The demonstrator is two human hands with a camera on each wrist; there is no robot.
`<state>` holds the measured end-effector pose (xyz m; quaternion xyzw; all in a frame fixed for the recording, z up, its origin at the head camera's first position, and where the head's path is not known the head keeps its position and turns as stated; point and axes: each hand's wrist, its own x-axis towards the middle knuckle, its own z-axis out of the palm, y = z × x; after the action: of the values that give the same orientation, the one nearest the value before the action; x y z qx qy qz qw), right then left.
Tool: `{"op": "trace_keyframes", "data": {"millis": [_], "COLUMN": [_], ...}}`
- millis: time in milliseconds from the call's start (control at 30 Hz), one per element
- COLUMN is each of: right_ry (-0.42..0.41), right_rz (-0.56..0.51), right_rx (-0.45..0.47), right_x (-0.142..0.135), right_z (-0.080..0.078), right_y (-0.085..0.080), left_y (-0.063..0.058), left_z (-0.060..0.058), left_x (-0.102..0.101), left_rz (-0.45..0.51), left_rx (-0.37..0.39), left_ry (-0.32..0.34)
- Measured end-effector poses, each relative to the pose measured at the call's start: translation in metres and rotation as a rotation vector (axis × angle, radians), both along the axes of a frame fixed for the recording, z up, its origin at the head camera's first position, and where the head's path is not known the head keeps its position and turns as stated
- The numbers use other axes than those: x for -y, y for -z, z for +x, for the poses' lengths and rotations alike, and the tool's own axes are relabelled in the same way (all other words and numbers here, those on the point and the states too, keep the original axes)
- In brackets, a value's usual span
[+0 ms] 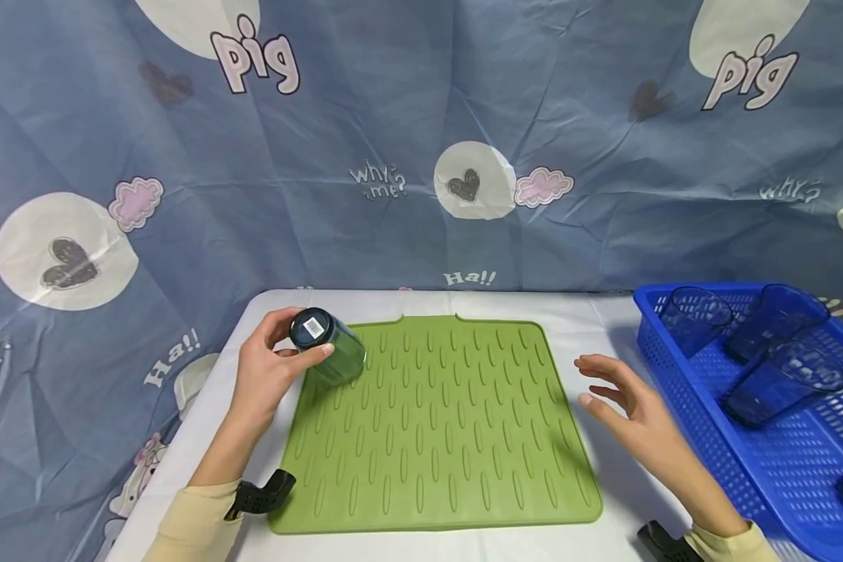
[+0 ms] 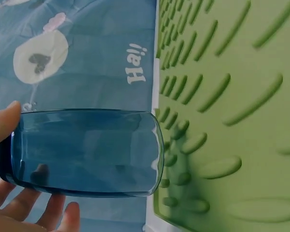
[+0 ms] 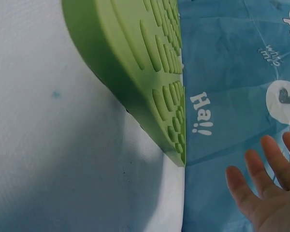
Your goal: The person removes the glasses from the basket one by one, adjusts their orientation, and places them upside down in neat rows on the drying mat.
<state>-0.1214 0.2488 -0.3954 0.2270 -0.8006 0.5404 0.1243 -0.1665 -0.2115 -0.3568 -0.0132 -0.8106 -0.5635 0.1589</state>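
I work in what looks like a staged set-up, with printed blue cloth hung behind my white tabletop. The ridged green mat and the glass in my left grip suggest household use, but I cannot tell which room.

We look forward and down from the head; 2 closer, sideways-turned wrist views share its green mat, the left also its glass.

Over the middle of the green mat, passage is left free. The far left corner is blocked by 1 glass in the left hand; the gap beside the blue basket is partly taken by the right hand.
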Motion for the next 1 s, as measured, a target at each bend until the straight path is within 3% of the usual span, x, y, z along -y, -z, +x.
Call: {"op": "trace_keyframes", "data": {"millis": [367,1000], "right_ry": [0.037,0.057], "right_rz": [0.02,0.041], "right_rx": [0.036,0.034], "right_x": [-0.003,-0.003], "right_z": [0.0,-0.002], "right_y": [0.001,0.004], "left_y": [0.004,0.011], "left_z": [-0.017,-0.031], "left_x": [0.005,0.003], "left_rz": [0.133,0.119], "left_rx": [-0.001,0.053], "left_ry": [0.052,0.095]}}
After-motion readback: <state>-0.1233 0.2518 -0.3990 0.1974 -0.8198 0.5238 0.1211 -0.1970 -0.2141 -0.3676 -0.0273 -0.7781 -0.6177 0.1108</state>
